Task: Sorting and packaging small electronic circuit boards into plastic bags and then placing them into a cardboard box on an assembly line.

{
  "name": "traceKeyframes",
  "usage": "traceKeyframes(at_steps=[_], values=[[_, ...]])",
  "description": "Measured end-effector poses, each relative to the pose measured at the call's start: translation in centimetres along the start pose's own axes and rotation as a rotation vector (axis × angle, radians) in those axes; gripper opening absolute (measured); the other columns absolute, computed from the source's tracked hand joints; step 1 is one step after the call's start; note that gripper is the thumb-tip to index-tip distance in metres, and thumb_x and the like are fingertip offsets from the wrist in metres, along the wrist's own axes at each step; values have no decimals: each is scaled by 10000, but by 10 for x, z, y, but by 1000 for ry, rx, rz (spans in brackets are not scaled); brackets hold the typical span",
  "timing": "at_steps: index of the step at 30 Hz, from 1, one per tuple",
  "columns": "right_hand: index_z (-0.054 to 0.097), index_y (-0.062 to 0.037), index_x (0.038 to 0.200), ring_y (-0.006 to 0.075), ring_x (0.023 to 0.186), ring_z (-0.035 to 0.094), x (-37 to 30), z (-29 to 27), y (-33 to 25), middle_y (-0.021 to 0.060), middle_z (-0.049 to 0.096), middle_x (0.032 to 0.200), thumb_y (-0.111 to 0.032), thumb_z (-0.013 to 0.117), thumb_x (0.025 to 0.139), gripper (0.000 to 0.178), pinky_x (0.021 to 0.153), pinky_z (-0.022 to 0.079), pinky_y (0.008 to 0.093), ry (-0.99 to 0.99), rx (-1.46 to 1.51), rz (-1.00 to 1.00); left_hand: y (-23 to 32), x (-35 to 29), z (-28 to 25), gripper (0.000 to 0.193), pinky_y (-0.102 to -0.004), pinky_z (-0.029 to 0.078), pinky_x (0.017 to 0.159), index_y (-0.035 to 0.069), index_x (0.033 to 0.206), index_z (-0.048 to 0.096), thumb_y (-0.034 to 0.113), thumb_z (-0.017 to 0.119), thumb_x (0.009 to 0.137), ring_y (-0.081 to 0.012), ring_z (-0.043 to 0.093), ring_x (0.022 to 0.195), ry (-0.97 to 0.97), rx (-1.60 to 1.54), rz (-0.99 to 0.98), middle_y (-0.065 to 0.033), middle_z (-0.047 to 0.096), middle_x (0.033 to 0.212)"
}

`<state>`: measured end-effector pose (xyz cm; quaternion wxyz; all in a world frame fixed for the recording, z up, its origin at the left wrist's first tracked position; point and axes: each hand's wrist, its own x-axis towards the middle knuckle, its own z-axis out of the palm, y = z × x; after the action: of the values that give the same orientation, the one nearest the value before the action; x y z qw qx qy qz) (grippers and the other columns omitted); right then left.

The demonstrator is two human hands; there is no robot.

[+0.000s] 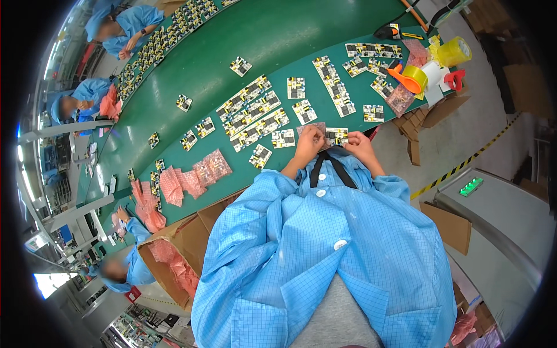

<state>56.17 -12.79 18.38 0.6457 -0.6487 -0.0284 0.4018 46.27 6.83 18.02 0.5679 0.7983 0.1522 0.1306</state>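
At the near table edge, just in front of my body, my right hand (362,147) holds a small circuit board (336,136) by its right end. It carries yellow and black parts on a white base. My left hand (309,145) is closed on a pink bubble-wrap bag (304,128) beside the board's left end. Part of the bag is hidden behind my fingers, and whether the board touches it I cannot tell. Just left of my left hand lies another circuit board (283,138), with one more, tilted board (260,156) beyond it.
Rows of joined boards (252,113) and several single ones cover the green table (272,55). Pink bubble bags (212,167) lie at left, above a cardboard box (200,229). Yellow tape (414,76) and red-handled scissors (454,80) sit at right. Co-workers in blue (139,26) work along the left.
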Motion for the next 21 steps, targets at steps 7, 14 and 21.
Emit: traceKeyframes(at_steps=[7,14,21], values=[[541,37,1083,104,812,614,-6,1,-15,102,675,942,16,697,767,353,706,482,221,21,-181,-92,-8,-2,-2,75,-289,536,678,-28,836,584,-23,627,774,-224,630,777,30,30,-15,-119,606,925],[548,59,1112,120,849,632,-5,3,-11,121,681,971,13,693,763,381,727,503,237,-20,-95,-72,-7,-2,2,71,-370,507,644,3,805,588,29,640,765,-294,619,753,39,81,-39,-132,602,835],[558,69,1106,141,835,643,11,3,-18,118,685,943,0,685,758,378,738,514,255,17,-80,-34,6,0,-3,76,-372,491,665,17,806,600,61,647,767,-295,596,734,-38,278,96,-118,587,849]])
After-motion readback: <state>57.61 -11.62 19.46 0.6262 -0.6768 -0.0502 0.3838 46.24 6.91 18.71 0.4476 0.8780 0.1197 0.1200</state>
